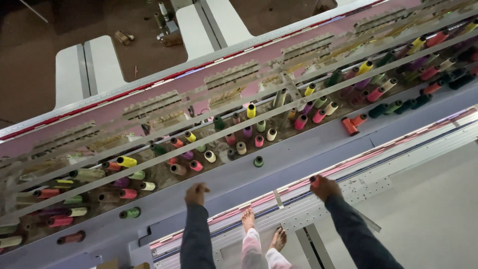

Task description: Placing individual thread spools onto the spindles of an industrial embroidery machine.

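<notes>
The right hand (326, 188) is closed around the end of a small red spool (314, 182), pinching it against the near edge of the grey ledge (294, 154). The left hand (197, 193) rests further along that same edge with its fingers curled over it and holds nothing that can be seen. Judged from this, the step in hand is handling one spool at the ledge while the other hand steadies the body. Any move from here would call for a firm grip on the spool and a careful reach across the ledge, because the person is high up, with their bare feet (248, 219) showing far below its near side. On the ledge itself, between the two hands and a little beyond them, one green spool (258, 161) stands alone. Past the far side of the ledge lies the thread rack (164, 169), crowded with upright cones in pink, yellow, cream, green and purple. An orange spool (350, 125) lies on its side at the rack's near edge, towards the right. Above the rack run pale thread-guide bars (234, 74), and beyond them is a long pink band of cloth (164, 82). No label or sign shows clearly on any spool. White tables (104, 62) stand on the brown floor, well beyond the ledge.
</notes>
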